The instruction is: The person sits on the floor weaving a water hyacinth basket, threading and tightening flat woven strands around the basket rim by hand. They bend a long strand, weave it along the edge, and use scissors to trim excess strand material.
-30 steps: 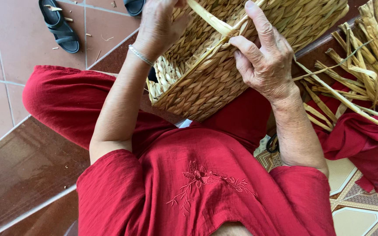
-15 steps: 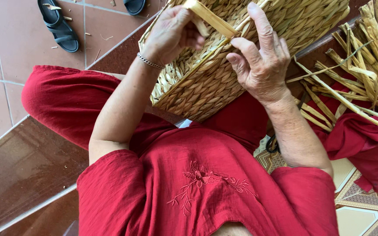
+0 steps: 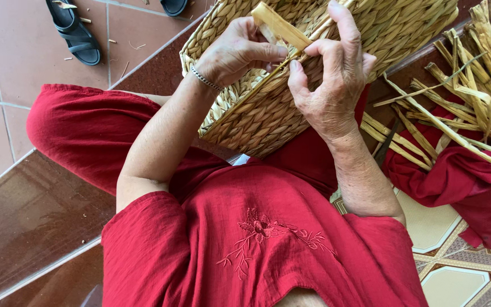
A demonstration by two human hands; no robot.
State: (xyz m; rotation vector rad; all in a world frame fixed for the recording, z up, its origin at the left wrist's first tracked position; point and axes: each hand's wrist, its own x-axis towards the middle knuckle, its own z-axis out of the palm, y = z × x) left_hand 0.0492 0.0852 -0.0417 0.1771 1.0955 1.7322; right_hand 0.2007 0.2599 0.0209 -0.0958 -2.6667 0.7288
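A woven straw basket [image 3: 257, 113] rests on my lap, tilted with its rim at the top of the view. My left hand [image 3: 237, 51] pinches a flat pale straw strip [image 3: 282, 27] near the rim. My right hand [image 3: 333, 79] presses its fingers against the basket wall right beside that strip, thumb toward the left hand. A thin silver bracelet [image 3: 204, 78] sits on my left wrist. I wear red clothes [image 3: 245, 239].
A bundle of loose dried straw strips [image 3: 461, 85] lies to the right on red cloth [image 3: 467, 182]. Dark sandals [image 3: 75, 28] stand on the terracotta tile floor at the upper left. A dark polished step [image 3: 24, 227] runs along the lower left.
My left hand has come down from the basket's rim and closed on the straw strip. The strip has moved lower and left, toward my right hand's fingers.
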